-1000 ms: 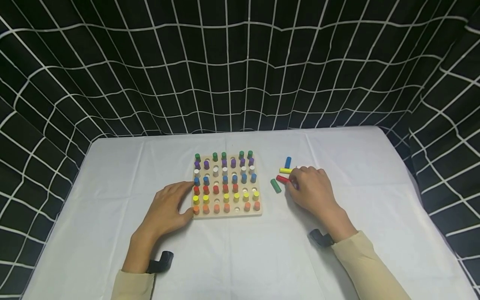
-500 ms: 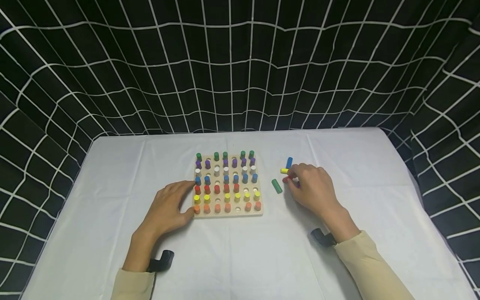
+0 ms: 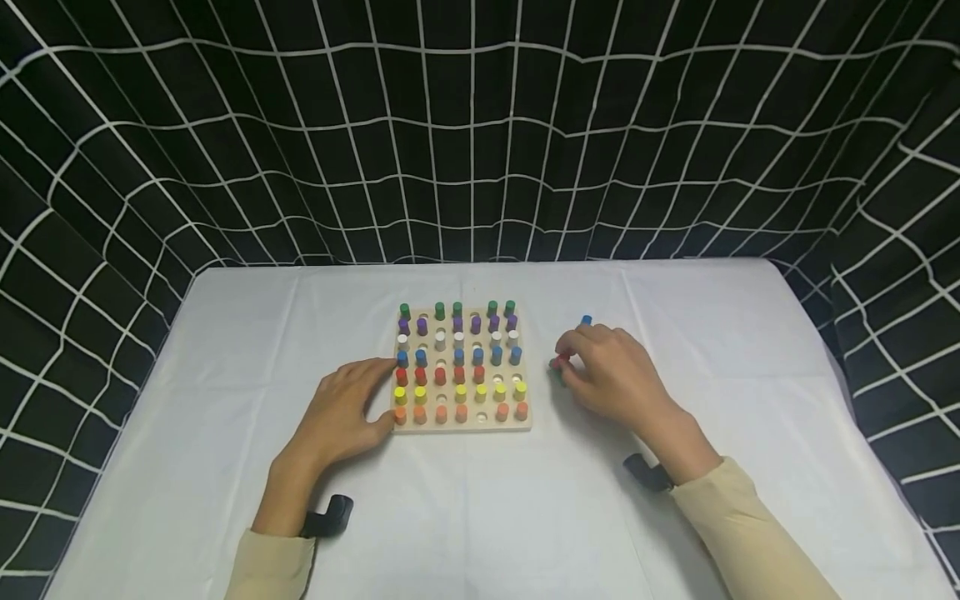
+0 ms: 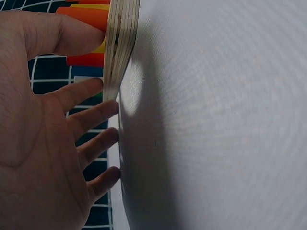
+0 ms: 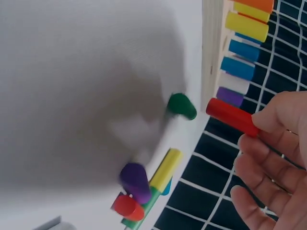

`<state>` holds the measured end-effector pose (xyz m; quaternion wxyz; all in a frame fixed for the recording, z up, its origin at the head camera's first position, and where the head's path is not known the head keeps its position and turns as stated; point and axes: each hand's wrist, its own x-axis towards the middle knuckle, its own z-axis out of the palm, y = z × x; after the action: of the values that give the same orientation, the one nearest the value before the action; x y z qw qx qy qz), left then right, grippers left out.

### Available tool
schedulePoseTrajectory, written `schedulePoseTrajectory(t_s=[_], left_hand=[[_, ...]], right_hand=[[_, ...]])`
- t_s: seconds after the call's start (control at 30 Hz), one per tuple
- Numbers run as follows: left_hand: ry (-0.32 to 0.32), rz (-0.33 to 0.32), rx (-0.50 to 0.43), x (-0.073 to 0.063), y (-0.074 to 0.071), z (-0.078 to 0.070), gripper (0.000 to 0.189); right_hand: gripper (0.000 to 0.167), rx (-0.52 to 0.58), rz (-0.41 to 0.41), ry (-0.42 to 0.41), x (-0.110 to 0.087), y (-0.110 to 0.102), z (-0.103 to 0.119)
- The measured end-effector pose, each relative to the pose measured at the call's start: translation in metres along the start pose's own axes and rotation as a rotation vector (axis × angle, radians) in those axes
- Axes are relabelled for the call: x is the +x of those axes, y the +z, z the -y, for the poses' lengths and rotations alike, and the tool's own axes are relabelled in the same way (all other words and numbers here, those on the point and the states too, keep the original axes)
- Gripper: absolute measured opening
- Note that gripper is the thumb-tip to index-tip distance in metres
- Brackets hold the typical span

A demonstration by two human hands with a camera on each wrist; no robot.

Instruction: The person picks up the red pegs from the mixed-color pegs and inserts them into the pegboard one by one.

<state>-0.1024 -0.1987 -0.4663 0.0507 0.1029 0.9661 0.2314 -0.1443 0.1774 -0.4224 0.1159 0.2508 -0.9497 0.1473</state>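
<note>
A square wooden pegboard (image 3: pixel 492 427) lies on the white cloth, with rows of coloured pegs standing in it and several bare holes. My left hand (image 3: pixel 341 412) rests at its left side; thumb and extended fingers touch or nearly touch the layered board edge (image 4: pixel 120 48) in the left wrist view. To the right of the board, my right hand (image 3: pixel 611 371) pinches a red peg (image 5: pixel 231 116) by one end between thumb and fingers, just above the table. Below it lies a green peg (image 5: pixel 182 106). In the head view, the hand hides most of the loose pegs.
Loose pegs lie by the right hand: a purple peg (image 5: pixel 135 182), a yellow peg (image 5: pixel 166 168), another green peg (image 5: pixel 151 203) and another red peg (image 5: pixel 128 207). A blue peg (image 3: pixel 587 320) shows beyond the hand. Dark cloth with a white grid (image 3: pixel 472 133) hangs behind the table.
My right hand has picked up the red peg from the loose pegs and moved left toward the board. The left hand keeps its place at the board. The head view has shifted slightly.
</note>
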Motion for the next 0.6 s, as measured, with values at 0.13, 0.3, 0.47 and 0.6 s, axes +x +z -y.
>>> schedulePoseTrajectory(t_s=[0.13, 0.3, 0.47, 0.6], left_hand=[[0.003, -0.008, -0.002, 0.000, 0.000, 0.001, 0.075], [0.003, -0.009, -0.003, 0.001, 0.000, 0.000, 0.076], [0.003, -0.012, -0.002, -0.001, 0.001, 0.001, 0.075], [0.008, -0.013, -0.003, -0.001, 0.003, 0.001, 0.075]], right_hand=[[0.009, 0.016, 0.002, -0.038, 0.005, -0.001, 0.006], [0.008, 0.018, 0.020, -0.060, 0.011, -0.001, 0.014], [0.007, 0.023, 0.022, -0.091, 0.016, 0.003, 0.023], [0.009, 0.029, 0.023, -0.106, 0.020, 0.006, 0.030]])
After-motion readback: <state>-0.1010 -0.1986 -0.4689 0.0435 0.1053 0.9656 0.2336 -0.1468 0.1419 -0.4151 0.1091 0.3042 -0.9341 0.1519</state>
